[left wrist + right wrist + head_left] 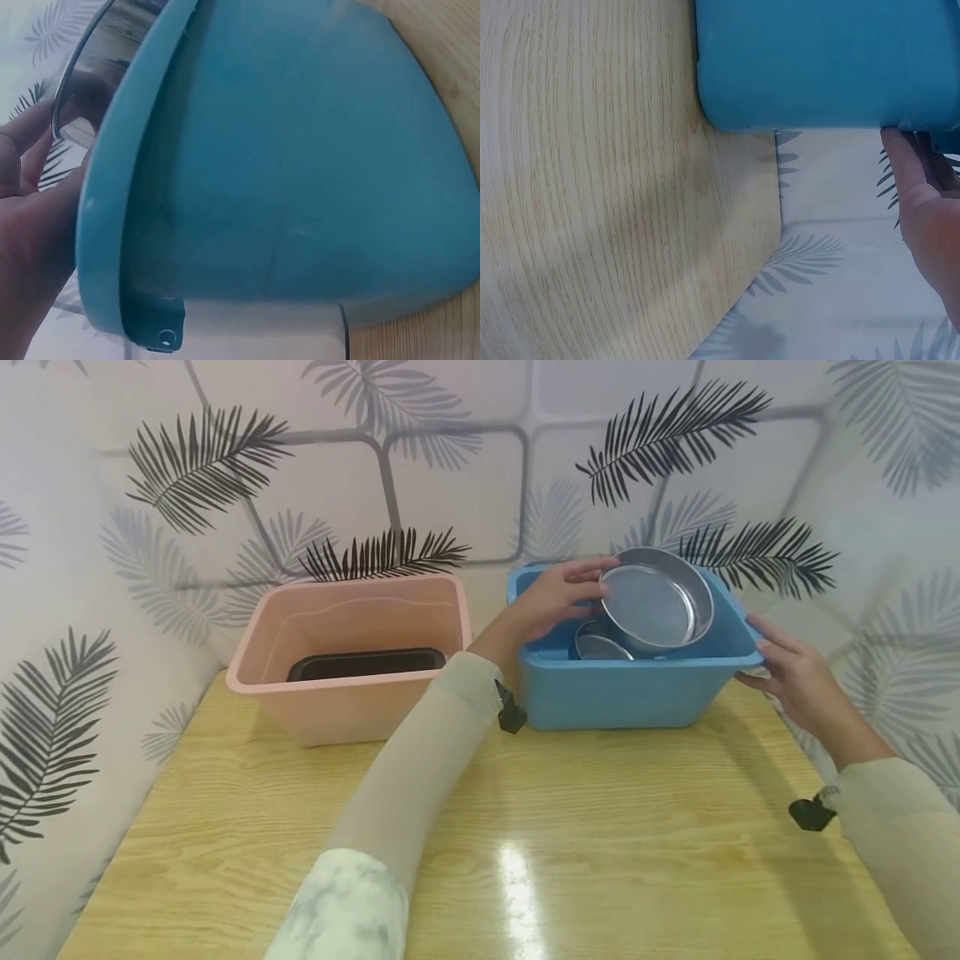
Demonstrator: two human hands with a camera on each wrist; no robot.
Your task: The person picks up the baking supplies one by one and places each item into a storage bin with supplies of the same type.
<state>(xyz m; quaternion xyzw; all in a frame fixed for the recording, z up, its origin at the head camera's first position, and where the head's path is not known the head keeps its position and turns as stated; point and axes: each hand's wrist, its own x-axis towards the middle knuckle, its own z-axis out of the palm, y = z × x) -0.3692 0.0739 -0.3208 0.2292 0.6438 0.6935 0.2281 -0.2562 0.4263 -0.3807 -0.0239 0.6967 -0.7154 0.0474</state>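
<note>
My left hand (pixel 555 597) reaches over the blue bin (pixel 607 693) and pinches the left edge of a round metal cake pan (pixel 652 602). The pan is tilted, its inside facing me, and it overlaps the bin's far rim. Below it in the bin lies another round metal piece (pixel 600 647), partly covered. In the left wrist view, the fingers (pixel 30 127) meet the pan's shiny rim (pixel 71 71). My right hand (pixel 798 681) rests against the bin's right end, just under its rim, fingers fairly straight. The right wrist view shows a fingertip touching the bin wall (pixel 825 67).
A pink bin (pixel 352 706) stands to the left, with a dark tray (pixel 367 664) inside. Both bins sit toward the back of the wooden table (pixel 600 827), close to a wall (pixel 465 493) covered in leaf-print paper.
</note>
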